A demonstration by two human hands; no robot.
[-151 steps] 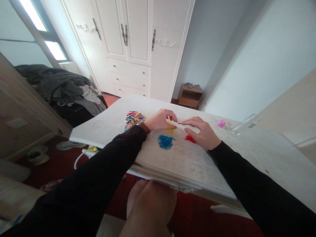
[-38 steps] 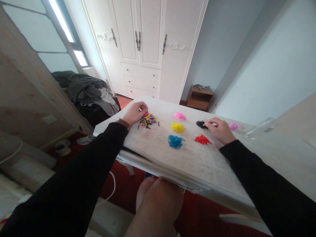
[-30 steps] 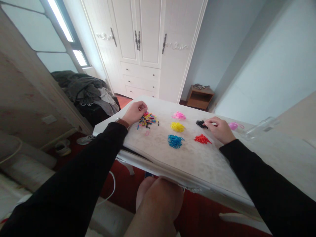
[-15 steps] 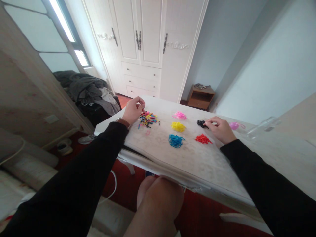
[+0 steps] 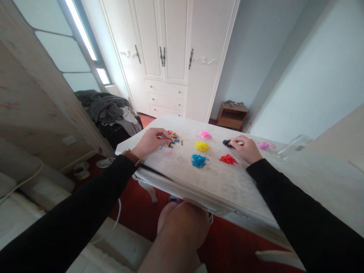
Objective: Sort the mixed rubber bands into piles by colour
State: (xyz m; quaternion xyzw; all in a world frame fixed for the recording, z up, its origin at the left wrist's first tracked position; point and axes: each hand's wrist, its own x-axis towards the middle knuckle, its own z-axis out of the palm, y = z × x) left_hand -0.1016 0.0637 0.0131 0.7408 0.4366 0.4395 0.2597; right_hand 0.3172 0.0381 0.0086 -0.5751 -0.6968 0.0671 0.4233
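My left hand (image 5: pixel 152 141) is at a mixed pile of small multicoloured elastic bands (image 5: pixel 175 139), its thumb and forefinger pinched over the left side of the pile. Anything between those fingertips is too small to make out. On the right, my right hand (image 5: pixel 247 148) touches a heap of black bands (image 5: pixel 226 143) with pinched fingertips, and what they grip is hidden. Between the hands lie heaps of pink bands (image 5: pixel 204 135), yellow bands (image 5: pixel 202 146) and blue bands (image 5: pixel 199 161). Red bands (image 5: pixel 228 159) form a heap just nearer than the black one.
The white table (image 5: pixel 182 172) carries a pink pouch-like item (image 5: pixel 265 145) and a clear plastic container (image 5: pixel 294 147) beyond my right hand. Behind stand a white wardrobe (image 5: pixel 167 89) and a small wooden cabinet (image 5: pixel 232 115). Clothes (image 5: pixel 109 110) are heaped at left.
My left hand has come down and nearer, its fingers now over the mixed pile's left side. My right hand stays at the black heap. The camera view has shifted slightly.
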